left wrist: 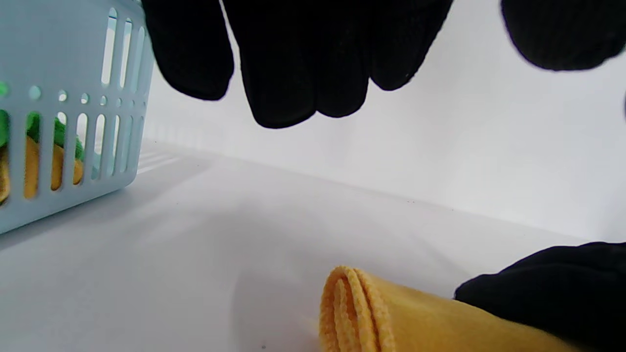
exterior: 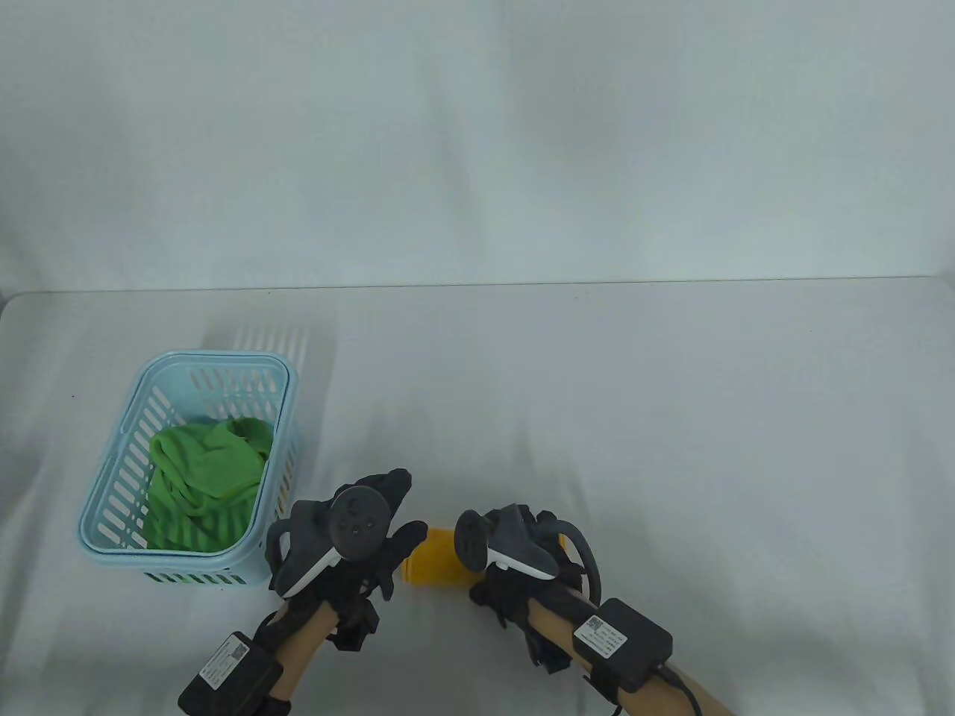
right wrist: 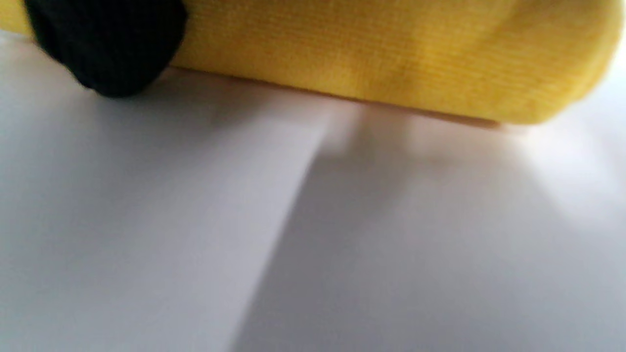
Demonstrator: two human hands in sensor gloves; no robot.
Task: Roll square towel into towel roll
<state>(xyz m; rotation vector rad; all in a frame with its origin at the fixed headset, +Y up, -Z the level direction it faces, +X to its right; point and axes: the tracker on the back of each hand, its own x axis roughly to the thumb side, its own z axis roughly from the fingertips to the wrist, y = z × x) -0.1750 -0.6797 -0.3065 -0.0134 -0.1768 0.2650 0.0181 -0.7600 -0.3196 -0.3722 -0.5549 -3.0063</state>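
Yellow towel roll [exterior: 431,556]: lies on the white tabletop [exterior: 671,447] at lower centre of the table view, between the two gloved hands; only a short stretch shows between them. Left wrist view shows its layered rolled end [left wrist: 349,313] at the bottom centre of that frame; right wrist view shows its side [right wrist: 391,54] resting on the tabletop along the top edge.

Left hand [exterior: 373,533]: black glove, tracker on its back, just left of the roll; fingers [left wrist: 293,73] hang loosely from the top of the left wrist view, above the tabletop and apart from the roll, grip holding nothing.

Right hand [exterior: 515,552]: black glove, tracker on its back, over the roll's right part; one fingertip [right wrist: 107,49] sits against the roll at upper left of the right wrist view. Whether its grip curls round the roll cannot be told.

Basket [exterior: 112,477]: light blue, slotted plastic, lower left of the table view. Holds a crumpled green cloth [exterior: 205,485]; yellow fabric shows through the slots in the left wrist view.
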